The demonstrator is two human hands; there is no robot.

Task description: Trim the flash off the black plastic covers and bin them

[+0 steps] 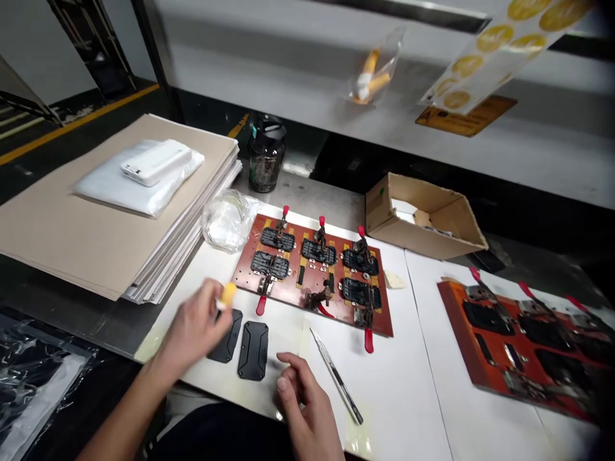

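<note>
My left hand (195, 328) hovers over a black plastic plate (225, 337) on the white sheet, fingers curled, a yellow cot on one fingertip (227, 294); I cannot make out anything in its grip. A second black plate (253, 349) lies just right of it. My right hand (305, 410) rests near the table's front edge, fingers bent and loosely apart, holding nothing, beside a slim metal knife (336, 376). Behind the plates lies a red-brown clamp fixture (314, 272) with several black parts held under red-handled toggle clamps.
A second, similar fixture (523, 349) lies at the right. An open cardboard box (425, 216) stands behind. A dark jar (266, 153), a crumpled clear bag (227, 221) and a stack of cardboard sheets (103, 211) with a white device (156, 161) on top fill the left.
</note>
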